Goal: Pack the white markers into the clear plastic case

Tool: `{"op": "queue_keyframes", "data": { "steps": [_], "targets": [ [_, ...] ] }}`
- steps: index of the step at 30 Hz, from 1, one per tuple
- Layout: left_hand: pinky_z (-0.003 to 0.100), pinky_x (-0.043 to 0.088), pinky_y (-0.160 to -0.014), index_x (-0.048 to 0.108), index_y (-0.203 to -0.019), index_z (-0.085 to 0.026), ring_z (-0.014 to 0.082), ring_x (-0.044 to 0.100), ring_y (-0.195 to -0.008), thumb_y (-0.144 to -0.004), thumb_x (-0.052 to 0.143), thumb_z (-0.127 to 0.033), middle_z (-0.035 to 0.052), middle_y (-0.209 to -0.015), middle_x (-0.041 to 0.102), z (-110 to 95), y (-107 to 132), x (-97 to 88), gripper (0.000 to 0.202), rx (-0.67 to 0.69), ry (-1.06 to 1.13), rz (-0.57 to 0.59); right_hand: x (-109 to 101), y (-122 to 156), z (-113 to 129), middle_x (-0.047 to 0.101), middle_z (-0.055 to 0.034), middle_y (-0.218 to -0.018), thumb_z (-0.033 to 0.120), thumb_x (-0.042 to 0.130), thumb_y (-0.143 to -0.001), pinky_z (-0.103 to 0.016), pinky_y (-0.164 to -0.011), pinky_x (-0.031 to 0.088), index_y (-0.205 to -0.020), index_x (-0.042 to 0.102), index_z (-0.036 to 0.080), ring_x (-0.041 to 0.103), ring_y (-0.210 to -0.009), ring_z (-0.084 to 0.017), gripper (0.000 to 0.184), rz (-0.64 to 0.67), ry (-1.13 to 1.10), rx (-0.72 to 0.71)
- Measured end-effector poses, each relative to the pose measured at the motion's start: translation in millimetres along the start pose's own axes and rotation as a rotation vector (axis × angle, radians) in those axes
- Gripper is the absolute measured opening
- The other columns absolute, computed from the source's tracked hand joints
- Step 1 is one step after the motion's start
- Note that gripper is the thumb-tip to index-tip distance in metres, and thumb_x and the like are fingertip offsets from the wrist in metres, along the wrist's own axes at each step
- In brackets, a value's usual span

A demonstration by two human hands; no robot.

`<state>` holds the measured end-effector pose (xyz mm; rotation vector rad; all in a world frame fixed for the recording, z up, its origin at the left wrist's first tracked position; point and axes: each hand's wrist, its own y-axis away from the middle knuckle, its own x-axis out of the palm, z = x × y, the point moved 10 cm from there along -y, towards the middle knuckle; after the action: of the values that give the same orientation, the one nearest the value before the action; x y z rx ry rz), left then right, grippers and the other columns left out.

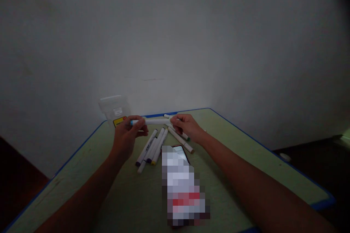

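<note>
Holding one white, blue-ended cylindrical marker point(157, 121) level between them, left hand point(128, 134) and right hand point(186, 125) clamp near its opposite ends, its pickup apparently complete, while loose white cylindrical markers point(156, 144) below the hands seemingly await handling.

A single camera is sitting on the person's head, facing forward and slanting down over the counter point(131, 196). It is looking from above the near side, between the forearms point(235, 167), which are running in from the lower corners. The hands point(187, 124) are showing near the middle, farther off than the forearms. Beyond, the wall point(177, 36) is filling the upper half.
</note>
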<state>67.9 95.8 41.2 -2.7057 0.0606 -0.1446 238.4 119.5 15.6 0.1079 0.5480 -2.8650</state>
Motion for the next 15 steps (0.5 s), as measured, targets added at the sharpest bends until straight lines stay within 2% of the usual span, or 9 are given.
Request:
{"op": "queue_keyframes", "data": {
  "steps": [3,7,15],
  "targets": [
    [0.021,0.047,-0.047,0.058,-0.077,-0.013,0.0085,0.053,-0.048,-0.066,0.063,-0.028,-0.0027,-0.055,0.056,0.4,-3.2,-8.5,0.019,0.004,-0.023,-0.048,-12.0,-0.4,-1.8,0.040,0.0067,-0.044,0.039,0.060,-0.062,-0.020,-0.037,0.023,-0.063,0.050,0.014,0.033,-0.037,-0.005,0.027,-0.058,-0.094,0.033],
    [0.021,0.047,-0.048,0.059,-0.081,-0.013,0.0093,0.053,-0.052,-0.066,0.063,-0.028,-0.0019,-0.057,0.055,1.2,-4.9,-12.4,0.021,0.006,-0.013,-0.066,-12.1,-0.5,-1.3,0.046,0.0048,-0.049,0.034,0.062,-0.058,-0.020,-0.039,0.028,-0.069,0.055,0.012,0.037,-0.040,-0.006,0.025,-0.048,-0.215,0.053],
    [0.022,0.046,-0.048,0.058,-0.076,-0.013,0.0103,0.053,-0.055,-0.065,0.063,-0.026,-0.0008,-0.058,0.056,9.1,-4.6,-3.9,0.018,-0.030,-0.084,0.036,-12.7,-0.2,-5.6,0.054,0.0015,-0.053,0.032,0.066,-0.055,-0.021,-0.041,0.035,-0.066,0.053,0.013,0.046,-0.042,-0.008,0.025,-0.053,-0.283,0.077]
  ]
}}
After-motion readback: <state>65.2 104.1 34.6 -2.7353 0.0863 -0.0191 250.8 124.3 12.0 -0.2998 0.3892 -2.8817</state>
